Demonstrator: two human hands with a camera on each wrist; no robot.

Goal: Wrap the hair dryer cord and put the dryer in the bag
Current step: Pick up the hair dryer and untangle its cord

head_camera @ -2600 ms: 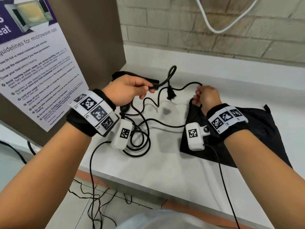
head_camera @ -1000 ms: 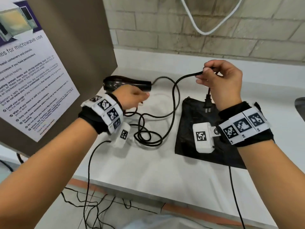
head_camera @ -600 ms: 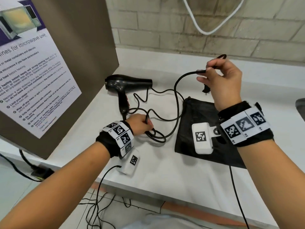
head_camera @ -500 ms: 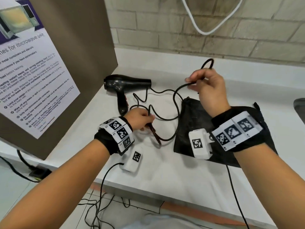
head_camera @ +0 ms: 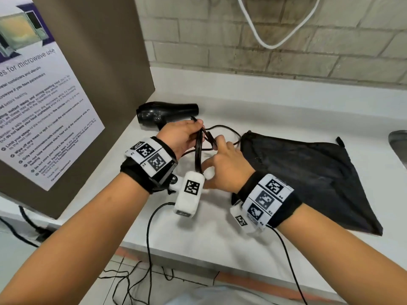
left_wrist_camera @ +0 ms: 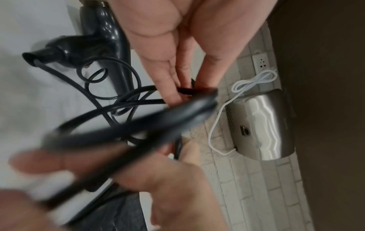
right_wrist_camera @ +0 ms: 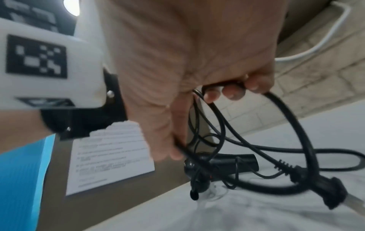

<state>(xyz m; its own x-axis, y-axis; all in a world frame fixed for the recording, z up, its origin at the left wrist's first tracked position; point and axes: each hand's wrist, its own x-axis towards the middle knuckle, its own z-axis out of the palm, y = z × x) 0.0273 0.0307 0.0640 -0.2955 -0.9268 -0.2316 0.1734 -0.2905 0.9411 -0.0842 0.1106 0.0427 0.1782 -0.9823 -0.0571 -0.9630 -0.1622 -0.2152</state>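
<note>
Low in the head view two bare forearms reach up the frame, each with a black wrist band set with white coded tags and a white camera box; thin black wires drop from the boxes over the front edge of the white counter (head_camera: 215, 245) to the tiled floor; just above the bands, at mid-frame, the left hand (head_camera: 179, 137) and the right hand (head_camera: 226, 168) meet over the counter; the left hand's grip is clamped on several gathered loops of the black cord (head_camera: 199, 150), fingers curled round them with the thumb against the strands, as the right wrist view shows; the right hand's fingers are on the same bundle just beside the left hand, though blur in the left wrist view and its turned back in the head view mean I cannot tell whether its grip is clamped or loose; in the right wrist view the plug (right_wrist_camera: 324, 184) hangs at the lower right of the frame; loose cord trails on the counter past the hands; right of the hands the black bag (head_camera: 312, 177) lies flat on the counter; beyond the left hand, toward the upper middle, the black hair dryer (head_camera: 167, 111) lies on its side on the counter; a brown panel with a microwave notice (head_camera: 41, 106) fills the upper left; a white cable (head_camera: 273, 42) loops on the brick wall at the top.
</note>
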